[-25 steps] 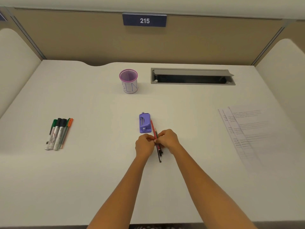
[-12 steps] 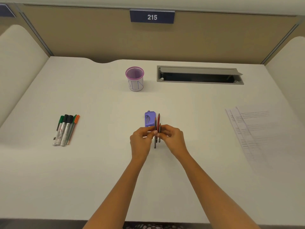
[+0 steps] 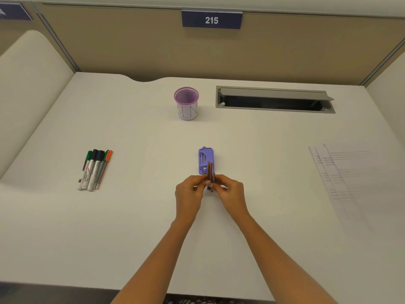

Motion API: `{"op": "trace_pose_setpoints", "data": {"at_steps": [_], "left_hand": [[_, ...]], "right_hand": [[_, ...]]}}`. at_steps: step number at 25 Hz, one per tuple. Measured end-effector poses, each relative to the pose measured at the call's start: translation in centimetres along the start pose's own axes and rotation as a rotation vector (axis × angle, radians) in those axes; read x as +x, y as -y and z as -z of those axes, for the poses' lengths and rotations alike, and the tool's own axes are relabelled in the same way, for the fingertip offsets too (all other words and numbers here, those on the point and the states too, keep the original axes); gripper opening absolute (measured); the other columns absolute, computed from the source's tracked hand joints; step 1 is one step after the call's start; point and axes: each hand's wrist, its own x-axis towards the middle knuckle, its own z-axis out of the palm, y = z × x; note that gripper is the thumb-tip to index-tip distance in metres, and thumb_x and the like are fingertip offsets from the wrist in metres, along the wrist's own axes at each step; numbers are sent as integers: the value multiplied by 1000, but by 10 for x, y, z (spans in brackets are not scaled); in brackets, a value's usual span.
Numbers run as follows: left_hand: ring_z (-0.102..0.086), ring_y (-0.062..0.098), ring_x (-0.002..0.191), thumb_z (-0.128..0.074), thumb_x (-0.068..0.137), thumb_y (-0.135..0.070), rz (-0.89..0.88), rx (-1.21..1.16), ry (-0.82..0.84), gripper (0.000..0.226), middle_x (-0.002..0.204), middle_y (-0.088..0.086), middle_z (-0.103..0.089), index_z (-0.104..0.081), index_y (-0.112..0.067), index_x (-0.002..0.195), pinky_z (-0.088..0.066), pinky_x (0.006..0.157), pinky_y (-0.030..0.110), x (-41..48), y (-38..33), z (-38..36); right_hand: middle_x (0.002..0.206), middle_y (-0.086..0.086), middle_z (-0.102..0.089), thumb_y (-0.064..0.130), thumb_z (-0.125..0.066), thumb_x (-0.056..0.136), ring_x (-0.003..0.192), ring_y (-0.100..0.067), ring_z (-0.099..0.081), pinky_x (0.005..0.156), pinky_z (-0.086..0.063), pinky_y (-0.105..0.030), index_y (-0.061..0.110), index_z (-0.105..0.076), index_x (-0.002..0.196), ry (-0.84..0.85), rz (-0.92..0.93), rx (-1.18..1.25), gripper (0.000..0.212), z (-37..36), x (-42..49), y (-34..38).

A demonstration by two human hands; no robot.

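A small bundle of pencils (image 3: 210, 172), red and dark, stands nearly upright at the middle of the white desk. My left hand (image 3: 190, 194) and my right hand (image 3: 231, 194) pinch it between their fingertips from either side. Just behind the bundle lies a purple pencil sharpener (image 3: 205, 159), flat on the desk. A purple mesh pen cup (image 3: 186, 104) with a white paper label stands farther back, empty as far as I can see.
Several markers (image 3: 94, 170) lie side by side at the left. Printed sheets (image 3: 341, 176) lie at the right edge. A grey cable slot (image 3: 274, 99) with its lid raised sits at the back right. Partition walls enclose the desk (image 3: 131, 227).
The pencils lay flat on the desk under both hands; they have been lifted and tipped upright between the fingertips.
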Motion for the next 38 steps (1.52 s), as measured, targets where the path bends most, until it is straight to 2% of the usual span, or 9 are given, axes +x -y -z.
{"op": "trace_pose_setpoints", "data": {"at_steps": [3,9,12,16,20,23,28,32,38], "left_hand": [[-68,8,84,-64,88,-16,60,4,8,19,93,-5,-75,-76,-22,102,-52,76,20,6,1,8],[-71,18,90,-64,89,-22,206,-12,4,24,94,4,-76,-73,-18,110,-57,87,41,20,7,53],[-74,15,81,-71,83,-26,277,28,-41,26,86,5,-77,-73,-15,107,-58,86,40,31,13,90],[-74,14,68,-75,77,-26,388,107,-83,13,73,2,-76,-75,-19,89,-61,75,39,49,21,137],[-73,19,69,-74,77,-22,461,213,-127,10,74,5,-76,-76,-16,85,-61,72,40,64,35,175],[-72,22,76,-73,79,-20,473,252,-130,12,79,7,-76,-77,-14,88,-60,73,42,72,48,198],[-61,17,70,-63,83,-9,414,400,-188,18,87,5,-75,-77,-13,94,-46,63,26,78,57,217],[-61,26,67,-58,80,0,381,469,-199,21,75,12,-69,-75,-13,80,-48,59,30,86,58,227],[-64,26,71,-58,82,0,314,550,-168,19,84,13,-72,-74,-5,91,-47,58,28,92,62,237]], "right_hand": [[91,6,-74,7,-68,87,80,5,-69,74,-52,-8,11,-74,106,-3,19,-33,21,-10,8,3],[93,-7,-77,14,-69,86,84,-16,-73,74,-54,-12,15,-71,109,66,-108,-66,23,-56,18,25],[86,-9,-77,18,-74,82,79,-19,-75,77,-59,-29,15,-63,103,152,-223,-92,24,-86,30,42],[93,-14,-76,13,-78,78,81,-24,-74,77,-62,-34,5,-68,95,234,-320,-142,21,-138,44,61],[93,-15,-76,8,-78,76,79,-28,-75,79,-61,-40,2,-74,93,268,-408,-152,19,-190,51,72],[88,-15,-76,10,-78,76,80,-30,-74,80,-60,-43,4,-76,84,267,-415,-241,10,-226,56,80],[81,-18,-75,9,-73,77,76,-33,-73,76,-60,-46,-1,-75,79,244,-407,-348,10,-268,60,90],[81,-19,-74,2,-64,76,69,-30,-69,71,-60,-40,-3,-74,80,221,-392,-434,12,-286,65,98],[79,-17,-74,6,-69,76,75,-33,-72,72,-61,-42,-1,-75,78,180,-403,-407,9,-302,71,104]]}}
